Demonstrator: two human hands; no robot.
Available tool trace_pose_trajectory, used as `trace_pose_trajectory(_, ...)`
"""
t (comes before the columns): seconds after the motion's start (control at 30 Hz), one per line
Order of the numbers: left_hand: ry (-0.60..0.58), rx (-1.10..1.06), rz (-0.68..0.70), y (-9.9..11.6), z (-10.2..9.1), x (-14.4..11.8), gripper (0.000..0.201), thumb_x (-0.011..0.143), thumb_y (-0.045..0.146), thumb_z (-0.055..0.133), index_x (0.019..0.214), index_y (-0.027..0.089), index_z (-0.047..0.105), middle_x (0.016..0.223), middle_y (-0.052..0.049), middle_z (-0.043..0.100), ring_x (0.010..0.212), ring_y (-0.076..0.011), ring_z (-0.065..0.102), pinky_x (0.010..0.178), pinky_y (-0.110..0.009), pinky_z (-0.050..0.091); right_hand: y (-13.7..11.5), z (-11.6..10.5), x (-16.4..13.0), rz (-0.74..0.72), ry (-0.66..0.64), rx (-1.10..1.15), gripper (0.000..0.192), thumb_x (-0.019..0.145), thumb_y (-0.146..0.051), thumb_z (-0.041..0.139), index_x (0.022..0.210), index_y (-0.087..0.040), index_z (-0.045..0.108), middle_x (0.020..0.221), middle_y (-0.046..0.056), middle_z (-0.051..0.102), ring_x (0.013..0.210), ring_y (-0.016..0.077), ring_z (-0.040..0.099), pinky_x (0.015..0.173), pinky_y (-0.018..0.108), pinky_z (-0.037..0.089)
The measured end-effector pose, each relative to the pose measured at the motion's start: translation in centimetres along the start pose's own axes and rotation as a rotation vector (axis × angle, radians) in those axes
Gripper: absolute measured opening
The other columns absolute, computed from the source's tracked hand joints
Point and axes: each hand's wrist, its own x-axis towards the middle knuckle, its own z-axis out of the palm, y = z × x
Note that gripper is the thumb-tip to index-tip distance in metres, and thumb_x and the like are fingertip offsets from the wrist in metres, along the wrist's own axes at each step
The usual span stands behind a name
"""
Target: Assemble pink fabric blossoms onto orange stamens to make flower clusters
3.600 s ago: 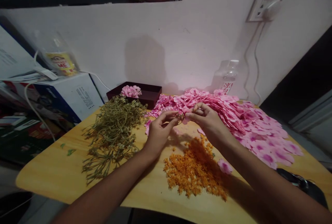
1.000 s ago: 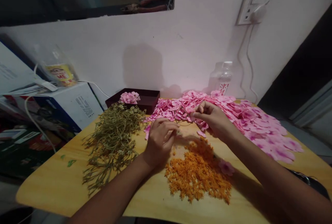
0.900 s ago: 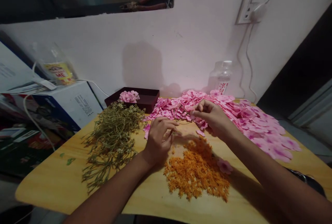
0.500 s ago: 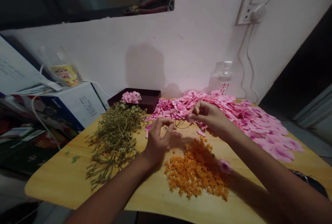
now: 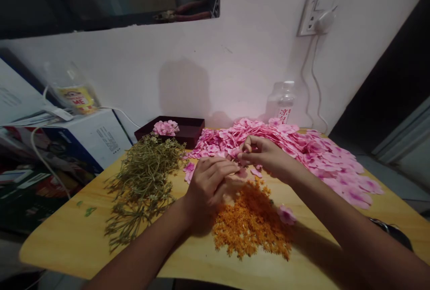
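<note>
My left hand (image 5: 213,182) is closed over the middle of the table, its back toward me and its fingers together. It grips a thin flower stem that these fingers now mostly hide. Right beside its fingertips, my right hand (image 5: 264,155) pinches thumb and index finger; what lies in the pinch is too small to make out. Behind the hands spreads a heap of pink fabric petals (image 5: 295,147). Orange flower centres (image 5: 251,232) are piled just in front of them. To the left lies a bundle of green artificial stems (image 5: 144,173).
A dark shallow box (image 5: 193,131) stands by the wall, with a pink flower head (image 5: 166,127) at its front edge. A clear bottle (image 5: 285,102) is behind the petals. One loose pink petal (image 5: 286,215) lies beside the orange pile. White cartons (image 5: 110,138) flank the table's left.
My left hand has turned over and moved right, closing up to my right hand. The thin stem that showed between them is now hidden. The whole view has shifted slightly.
</note>
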Motion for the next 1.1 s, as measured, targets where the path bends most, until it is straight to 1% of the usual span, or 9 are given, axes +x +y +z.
trace_pose_trajectory(0.1, -0.033, 0.11, -0.076, 0.2, 0.5, 0.1, 0.028, 0.082, 0.021, 0.056, 0.11, 0.019, 0.057, 0.101, -0.006, 0.069, 0.098, -0.0213, 0.057, 0.087, -0.038, 0.038, -0.1, 0.0, -0.1, 0.008, 0.004, -0.023, 0.027, 0.07, -0.016, 0.065, 0.068, -0.02, 0.039, 0.058, -0.007, 0.054, 0.043, 0.0044, 0.045, 0.039, 0.017, 0.028)
trace_pose_trajectory(0.2, 0.0, 0.192, -0.123, -0.1, 1.0, -0.1, 0.026, 0.08, 0.025, 0.062, 0.105, 0.019, 0.056, 0.097, -0.005, 0.069, 0.097, -0.021, 0.058, 0.086, -0.037, 0.037, 0.0, 0.0, 0.0, 0.015, 0.022, -0.03, 0.025, 0.072, -0.018, 0.065, 0.069, -0.021, 0.04, 0.057, -0.008, 0.053, 0.042, 0.0042, 0.044, 0.038, 0.017, 0.028)
trace_pose_trajectory(0.37, 0.153, 0.19, 0.021, -0.4, 1.2, -0.5, 0.02, 0.079, 0.009, 0.06, 0.093, 0.021, 0.053, 0.091, -0.002, 0.066, 0.09, -0.0159, 0.058, 0.083, -0.033, 0.038, 0.5, -0.1, 0.2, 0.014, 0.019, 0.037, 0.023, 0.074, -0.017, 0.064, 0.069, -0.02, 0.042, 0.063, -0.007, 0.05, 0.048, 0.0039, 0.045, 0.041, 0.015, 0.033)
trace_pose_trajectory(0.47, 0.18, 0.276, 0.064, -0.2, 0.9, -0.4, 0.014, 0.077, 0.012, 0.064, 0.086, 0.022, 0.06, 0.087, -0.003, 0.063, 0.09, -0.018, 0.054, 0.08, -0.033, 0.038, 0.9, -0.2, 0.3, 0.015, -0.027, 0.169, 0.022, 0.074, -0.017, 0.064, 0.07, -0.02, 0.043, 0.066, -0.006, 0.047, 0.056, 0.0048, 0.05, 0.052, 0.017, 0.044)
trace_pose_trajectory(0.57, 0.144, 0.364, -0.004, 0.0, 0.7, -0.1, 0.017, 0.078, 0.018, 0.065, 0.094, 0.024, 0.066, 0.084, -0.003, 0.061, 0.084, -0.0183, 0.051, 0.077, -0.033, 0.035, 1.3, -0.3, 0.4, 0.031, -0.084, 0.268, 0.022, 0.074, -0.018, 0.066, 0.071, -0.02, 0.044, 0.071, -0.005, 0.049, 0.066, 0.0076, 0.056, 0.068, 0.024, 0.052)
trace_pose_trajectory(0.63, 0.116, 0.38, -0.025, 0.0, 0.5, 0.1, 0.019, 0.08, 0.018, 0.063, 0.096, 0.025, 0.067, 0.082, -0.003, 0.062, 0.081, -0.018, 0.051, 0.075, -0.034, 0.034, 1.5, -0.5, 0.4, 0.052, -0.12, 0.289, 0.022, 0.074, -0.018, 0.067, 0.071, -0.02, 0.045, 0.072, -0.005, 0.051, 0.066, 0.0081, 0.056, 0.072, 0.027, 0.053)
trace_pose_trajectory(0.93, 0.105, 0.202, 0.047, -0.4, 0.3, -0.2, 0.02, 0.079, 0.015, 0.063, 0.099, 0.021, 0.066, 0.092, -0.005, 0.068, 0.088, -0.0179, 0.055, 0.08, -0.034, 0.041, 1.7, -1.2, 0.7, 0.169, -0.177, 0.309, 0.024, 0.071, -0.012, 0.067, 0.072, -0.02, 0.045, 0.07, -0.003, 0.055, 0.064, 0.0078, 0.06, 0.062, 0.019, 0.052)
trace_pose_trajectory(1.03, 0.063, 0.055, 0.117, -0.1, 0.3, -0.1, 0.02, 0.081, 0.013, 0.061, 0.1, 0.02, 0.064, 0.097, -0.004, 0.07, 0.094, -0.0173, 0.056, 0.084, -0.033, 0.044, 1.8, -1.5, 0.9, 0.149, -0.124, 0.242, 0.024, 0.071, -0.015, 0.067, 0.075, -0.02, 0.044, 0.065, -0.006, 0.052, 0.052, 0.0059, 0.055, 0.045, 0.015, 0.042)
trace_pose_trajectory(1.1, 0.001, -0.011, 0.149, 0.1, 0.4, -0.1, 0.019, 0.082, 0.014, 0.06, 0.1, 0.02, 0.064, 0.095, -0.002, 0.072, 0.091, -0.0167, 0.057, 0.083, -0.032, 0.044, 1.8, -2.0, 1.0, 0.16, -0.084, 0.079, 0.021, 0.074, -0.02, 0.065, 0.079, -0.021, 0.045, 0.062, -0.005, 0.051, 0.048, 0.0068, 0.052, 0.038, 0.016, 0.032)
